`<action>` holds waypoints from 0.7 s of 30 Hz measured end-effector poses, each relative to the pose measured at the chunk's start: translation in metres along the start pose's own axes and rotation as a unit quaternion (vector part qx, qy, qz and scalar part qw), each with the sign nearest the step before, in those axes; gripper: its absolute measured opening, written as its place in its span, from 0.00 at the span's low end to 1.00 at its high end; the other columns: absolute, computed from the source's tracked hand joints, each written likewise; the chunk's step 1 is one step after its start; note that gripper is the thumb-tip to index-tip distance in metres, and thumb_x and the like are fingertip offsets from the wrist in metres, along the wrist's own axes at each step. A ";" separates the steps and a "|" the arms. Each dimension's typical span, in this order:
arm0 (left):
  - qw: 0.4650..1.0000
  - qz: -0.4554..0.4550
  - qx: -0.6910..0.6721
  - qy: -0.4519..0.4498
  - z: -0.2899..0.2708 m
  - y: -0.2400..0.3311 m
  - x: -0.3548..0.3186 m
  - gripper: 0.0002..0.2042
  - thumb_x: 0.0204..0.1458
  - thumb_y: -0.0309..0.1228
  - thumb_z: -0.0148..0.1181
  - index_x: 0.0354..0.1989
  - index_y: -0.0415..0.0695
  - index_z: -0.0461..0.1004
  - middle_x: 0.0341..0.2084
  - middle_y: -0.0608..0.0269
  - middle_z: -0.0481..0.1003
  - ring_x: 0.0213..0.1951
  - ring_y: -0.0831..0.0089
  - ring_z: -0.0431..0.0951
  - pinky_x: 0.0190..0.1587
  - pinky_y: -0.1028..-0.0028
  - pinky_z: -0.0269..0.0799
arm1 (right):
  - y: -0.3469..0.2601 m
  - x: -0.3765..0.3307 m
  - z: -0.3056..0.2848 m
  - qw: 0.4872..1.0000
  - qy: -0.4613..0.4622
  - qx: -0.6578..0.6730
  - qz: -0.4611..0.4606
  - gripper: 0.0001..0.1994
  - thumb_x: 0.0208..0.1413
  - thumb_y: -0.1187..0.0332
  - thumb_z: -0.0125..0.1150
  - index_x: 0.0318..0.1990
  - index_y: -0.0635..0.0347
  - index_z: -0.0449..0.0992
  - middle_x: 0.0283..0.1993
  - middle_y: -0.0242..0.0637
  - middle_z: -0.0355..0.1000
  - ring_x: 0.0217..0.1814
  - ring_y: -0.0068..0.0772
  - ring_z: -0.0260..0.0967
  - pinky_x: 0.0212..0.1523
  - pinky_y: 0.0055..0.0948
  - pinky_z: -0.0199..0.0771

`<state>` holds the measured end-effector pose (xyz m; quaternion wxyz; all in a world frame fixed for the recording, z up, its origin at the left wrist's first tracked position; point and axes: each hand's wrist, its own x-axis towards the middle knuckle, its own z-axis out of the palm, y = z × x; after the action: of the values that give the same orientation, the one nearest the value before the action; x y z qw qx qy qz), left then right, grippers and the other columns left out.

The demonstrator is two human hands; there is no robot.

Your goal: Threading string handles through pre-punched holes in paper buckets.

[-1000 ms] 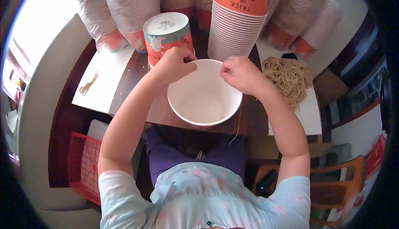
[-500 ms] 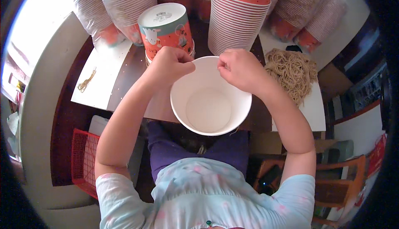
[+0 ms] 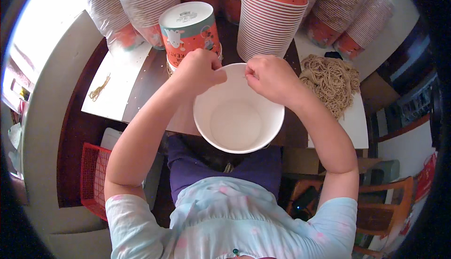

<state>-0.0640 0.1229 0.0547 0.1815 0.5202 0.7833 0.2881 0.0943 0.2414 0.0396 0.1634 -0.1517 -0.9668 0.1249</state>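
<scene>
A white-lined paper bucket (image 3: 238, 126) faces me with its mouth open, at the table's near edge above my lap. My left hand (image 3: 201, 73) is closed over its far left rim, thumb against the curled fingers. Beside it, at the far rim, my right hand (image 3: 268, 75) is pinched with the fingertips turned inward. Whatever lies between the fingers of either hand is too small or hidden to make out. Just beyond my left hand an orange and teal bucket (image 3: 190, 33) stands upside down on others.
A tall stack of nested buckets (image 3: 270, 24) rises at the back centre, with plastic-wrapped stacks (image 3: 146, 10) behind. Tan cords (image 3: 330, 83) lie heaped on the right; a small cord bundle (image 3: 99, 89) lies on the left. A red basket (image 3: 94, 177) sits low at left.
My left hand has shifted slightly to the right, further over the bucket's mouth. My right hand and the bucket stay nearly where they were.
</scene>
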 end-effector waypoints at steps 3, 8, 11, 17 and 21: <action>0.998 0.010 0.059 -0.006 0.001 0.001 -0.006 0.14 0.36 0.31 0.62 0.29 0.32 0.76 0.22 0.50 0.77 0.26 0.65 0.78 0.33 0.69 0.73 | 0.003 0.002 0.002 1.000 0.004 -0.008 -0.017 0.04 0.44 0.73 0.56 0.25 0.65 0.74 0.28 0.43 0.72 0.34 0.46 0.71 0.36 0.40 0.71; 0.995 0.090 -0.033 -0.012 0.011 -0.009 -0.024 0.18 0.42 0.30 0.62 0.41 0.32 0.72 0.32 0.55 0.77 0.29 0.71 0.77 0.31 0.71 0.72 | 0.024 0.011 0.005 0.989 0.061 -0.055 -0.119 0.05 0.45 0.71 0.58 0.26 0.65 0.74 0.34 0.43 0.70 0.36 0.46 0.70 0.37 0.39 0.71; 0.977 0.003 -0.208 -0.049 0.025 -0.014 -0.036 0.17 0.48 0.30 0.60 0.45 0.34 0.70 0.33 0.60 0.76 0.28 0.74 0.76 0.30 0.75 0.72 | 0.018 0.013 -0.001 0.987 0.087 0.035 -0.129 0.06 0.45 0.71 0.59 0.28 0.65 0.75 0.35 0.42 0.69 0.36 0.43 0.70 0.38 0.36 0.71; 0.909 -0.082 -0.408 -0.036 0.023 -0.018 -0.058 0.14 0.58 0.34 0.52 0.42 0.34 0.72 0.27 0.66 0.75 0.26 0.81 0.73 0.27 0.80 0.69 | -0.024 -0.007 -0.015 0.989 -0.028 0.146 0.009 0.06 0.45 0.72 0.59 0.28 0.66 0.76 0.34 0.42 0.70 0.35 0.36 0.71 0.35 0.31 0.70; 0.923 -0.066 -0.378 -0.039 0.026 -0.019 -0.046 0.12 0.59 0.31 0.49 0.43 0.36 0.73 0.27 0.66 0.75 0.26 0.81 0.74 0.28 0.80 0.71 | -0.019 0.002 0.000 0.973 -0.053 0.212 0.077 0.05 0.44 0.73 0.59 0.27 0.67 0.76 0.33 0.42 0.71 0.32 0.35 0.72 0.32 0.31 0.71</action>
<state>-0.0440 0.0820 0.0216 0.4139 0.3710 0.6407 0.5297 0.0880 0.2243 0.0461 0.1299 -0.1810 -0.9111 0.3469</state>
